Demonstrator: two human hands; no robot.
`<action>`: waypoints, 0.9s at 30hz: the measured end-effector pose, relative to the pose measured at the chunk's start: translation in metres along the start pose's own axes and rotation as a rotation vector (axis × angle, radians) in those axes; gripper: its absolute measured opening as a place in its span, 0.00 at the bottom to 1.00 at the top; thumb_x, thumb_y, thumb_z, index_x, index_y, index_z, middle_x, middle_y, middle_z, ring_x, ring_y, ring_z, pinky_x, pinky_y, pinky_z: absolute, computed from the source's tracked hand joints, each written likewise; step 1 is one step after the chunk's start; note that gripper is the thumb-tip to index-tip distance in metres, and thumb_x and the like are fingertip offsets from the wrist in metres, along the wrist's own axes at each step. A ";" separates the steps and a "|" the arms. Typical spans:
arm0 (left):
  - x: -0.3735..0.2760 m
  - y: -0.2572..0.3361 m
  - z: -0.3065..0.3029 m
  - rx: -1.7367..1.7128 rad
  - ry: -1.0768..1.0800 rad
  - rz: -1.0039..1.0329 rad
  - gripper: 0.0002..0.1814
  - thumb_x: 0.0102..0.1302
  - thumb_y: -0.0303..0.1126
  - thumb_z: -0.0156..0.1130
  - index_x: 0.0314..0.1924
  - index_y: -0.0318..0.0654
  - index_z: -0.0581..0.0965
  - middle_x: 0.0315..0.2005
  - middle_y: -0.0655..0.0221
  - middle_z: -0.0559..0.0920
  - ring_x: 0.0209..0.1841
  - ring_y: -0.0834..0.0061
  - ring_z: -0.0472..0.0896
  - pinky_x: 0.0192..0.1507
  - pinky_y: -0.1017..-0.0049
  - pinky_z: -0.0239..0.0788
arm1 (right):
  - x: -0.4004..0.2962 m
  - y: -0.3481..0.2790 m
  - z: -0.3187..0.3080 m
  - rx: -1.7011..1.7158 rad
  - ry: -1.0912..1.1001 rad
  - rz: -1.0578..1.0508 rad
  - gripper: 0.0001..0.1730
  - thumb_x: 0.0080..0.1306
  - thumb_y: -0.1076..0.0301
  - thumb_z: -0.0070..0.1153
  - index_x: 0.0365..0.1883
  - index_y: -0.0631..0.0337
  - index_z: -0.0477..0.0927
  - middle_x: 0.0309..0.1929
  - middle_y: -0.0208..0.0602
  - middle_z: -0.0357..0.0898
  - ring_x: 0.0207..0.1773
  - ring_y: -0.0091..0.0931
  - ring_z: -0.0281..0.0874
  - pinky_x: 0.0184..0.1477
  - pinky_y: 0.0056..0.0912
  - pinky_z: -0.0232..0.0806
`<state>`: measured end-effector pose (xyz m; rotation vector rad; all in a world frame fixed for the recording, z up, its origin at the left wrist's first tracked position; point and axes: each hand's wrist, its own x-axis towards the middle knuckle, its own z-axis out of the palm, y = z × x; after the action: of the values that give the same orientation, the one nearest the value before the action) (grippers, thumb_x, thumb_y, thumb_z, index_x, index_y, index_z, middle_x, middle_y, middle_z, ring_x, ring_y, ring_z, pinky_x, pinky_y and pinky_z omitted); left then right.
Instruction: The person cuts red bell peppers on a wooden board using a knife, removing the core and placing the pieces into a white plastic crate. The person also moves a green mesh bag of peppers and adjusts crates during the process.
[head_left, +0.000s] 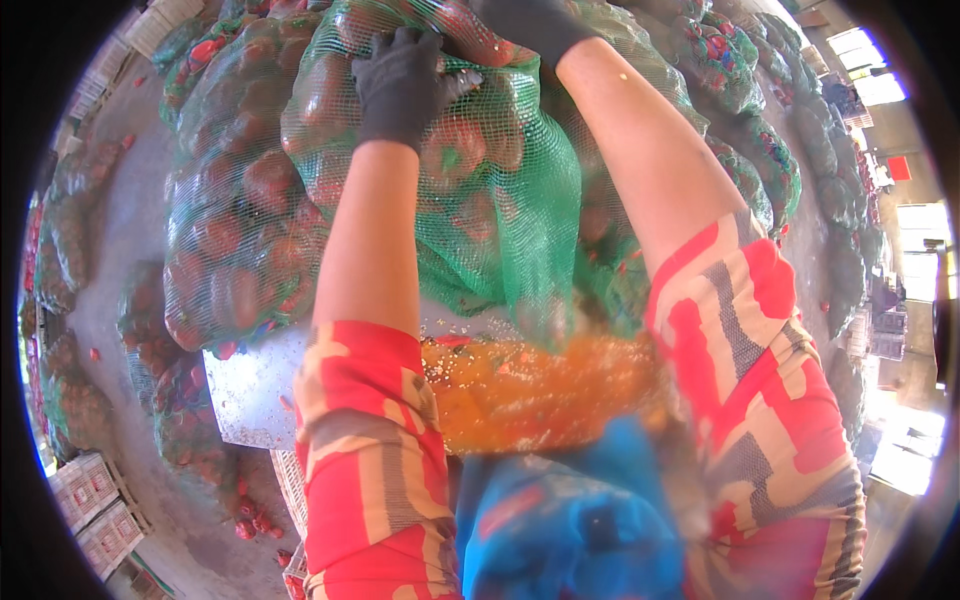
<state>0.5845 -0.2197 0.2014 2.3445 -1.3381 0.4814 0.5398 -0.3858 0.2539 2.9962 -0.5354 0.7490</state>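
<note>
My left hand (399, 86), in a dark glove, presses on a green mesh sack (457, 161) filled with red peppers. A small pale or shiny piece shows by its thumb; what it is cannot be told. My right hand (529, 22), also gloved, lies at the top edge of the view on the same sack, its fingers mostly hidden. Loose, unfilled netting (544, 247) hangs from the sack towards me. Below it is a work surface, with a metal sheet (251, 390) at the left and an orange part (540, 390) strewn with pale seeds.
Another full mesh sack (232, 225) stands at the left, touching the middle one. More filled sacks (750, 142) line the right side. White plastic crates (97, 502) stand at the lower left. Loose red peppers (251, 521) lie on the concrete floor (135, 315).
</note>
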 end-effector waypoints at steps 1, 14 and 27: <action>0.006 -0.001 -0.004 -0.007 -0.091 -0.032 0.33 0.48 0.59 0.68 0.52 0.52 0.76 0.49 0.67 0.76 0.58 0.64 0.70 0.53 0.54 0.62 | 0.004 -0.004 -0.003 0.001 -0.087 0.058 0.16 0.59 0.54 0.51 0.30 0.57 0.81 0.40 0.47 0.77 0.47 0.43 0.75 0.47 0.45 0.68; -0.242 0.078 0.029 -0.009 -0.228 0.065 0.27 0.49 0.47 0.64 0.47 0.40 0.74 0.44 0.61 0.73 0.46 0.55 0.71 0.43 0.53 0.64 | -0.214 -0.042 -0.081 0.177 0.129 -0.190 0.10 0.52 0.66 0.55 0.32 0.58 0.73 0.36 0.37 0.70 0.37 0.37 0.72 0.29 0.41 0.69; 0.082 -0.028 -0.036 -0.060 -0.011 0.086 0.14 0.59 0.41 0.62 0.42 0.42 0.81 0.42 0.55 0.81 0.46 0.57 0.79 0.49 0.63 0.68 | -0.264 -0.055 -0.083 0.433 0.167 0.039 0.18 0.49 0.68 0.57 0.40 0.62 0.74 0.43 0.39 0.70 0.43 0.36 0.73 0.35 0.41 0.70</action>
<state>0.6452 -0.2488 0.2663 2.2515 -1.4435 0.4475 0.3021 -0.2413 0.2104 3.2639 -0.4780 1.2514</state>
